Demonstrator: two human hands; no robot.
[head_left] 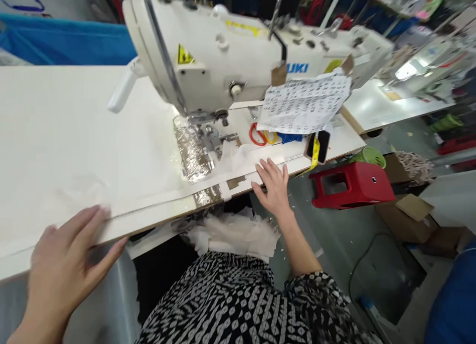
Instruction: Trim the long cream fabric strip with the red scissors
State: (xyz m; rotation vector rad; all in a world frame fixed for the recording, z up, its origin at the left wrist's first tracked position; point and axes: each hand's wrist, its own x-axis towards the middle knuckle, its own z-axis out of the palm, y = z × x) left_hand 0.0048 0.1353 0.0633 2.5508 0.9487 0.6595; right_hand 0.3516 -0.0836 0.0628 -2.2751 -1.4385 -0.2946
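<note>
As right hand splays, white cloth, crinkled foil

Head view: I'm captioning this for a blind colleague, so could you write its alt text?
A person's left hand, blurred, and right hand are spread along the front edge of a white table, where thin white cloth lies by a sewing machine. To the right are red-handled scissors, a phone and a yellow tape measure.
</note>
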